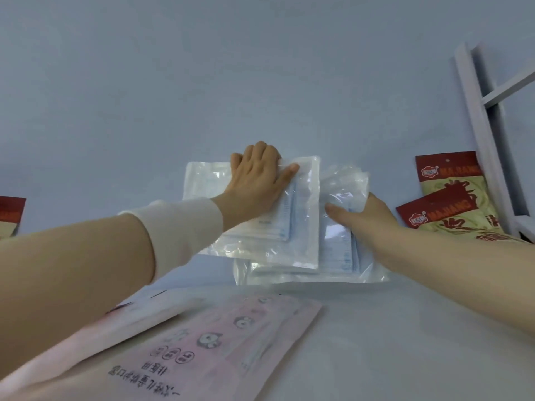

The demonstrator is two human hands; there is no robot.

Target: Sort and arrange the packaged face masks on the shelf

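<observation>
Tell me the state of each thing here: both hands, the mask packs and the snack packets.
left hand: grips the far edge of the top clear mask pack.
top clear mask pack: lies flat, overlapping the right one.
right hand: pinches the right clear mask pack.
right clear mask pack: partly under the top pack.
pink mask pack: lies flat, in neither hand.
red snack packets: overlapping each other.

bare shelf (405,328) right, pink pack (202,342) near left

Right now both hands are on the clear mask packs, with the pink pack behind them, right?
No. The left hand and right hand are on the clear mask packs, but the pink pack lies in front of them, in the head view.
</observation>
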